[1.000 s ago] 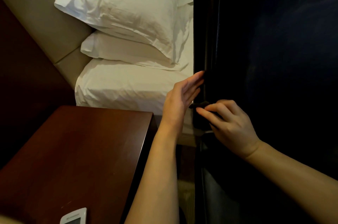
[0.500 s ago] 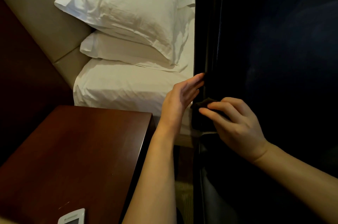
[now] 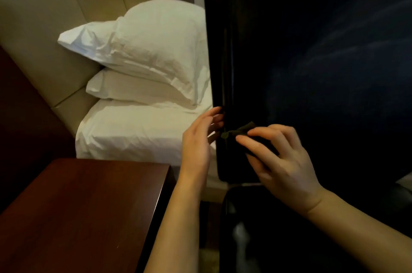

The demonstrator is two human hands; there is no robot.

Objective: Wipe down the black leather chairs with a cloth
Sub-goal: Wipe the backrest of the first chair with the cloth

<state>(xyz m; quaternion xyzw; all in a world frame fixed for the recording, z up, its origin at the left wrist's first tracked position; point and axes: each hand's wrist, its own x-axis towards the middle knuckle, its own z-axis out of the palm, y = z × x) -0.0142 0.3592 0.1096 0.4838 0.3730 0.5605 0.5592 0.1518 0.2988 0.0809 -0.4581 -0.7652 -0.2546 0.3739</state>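
The tall back of a black leather chair (image 3: 312, 60) fills the right half of the head view, its left edge running down the middle. My right hand (image 3: 278, 161) presses a small dark cloth (image 3: 239, 131) against that edge, fingers curled round the cloth. My left hand (image 3: 198, 141) is beside the edge with fingers straight, their tips touching the side of the chair back. The chair's glossy black seat (image 3: 240, 228) shows below my hands.
A dark red wooden nightstand (image 3: 78, 217) stands at the lower left, close to my left forearm. Behind it is a bed (image 3: 133, 134) with white sheets and two stacked white pillows (image 3: 151, 49) against a padded beige headboard (image 3: 44, 16).
The view has tilted up a little, showing more headboard and losing the white remote on the nightstand. My right hand and the cloth have shifted slightly along the chair edge; my left hand stays there.
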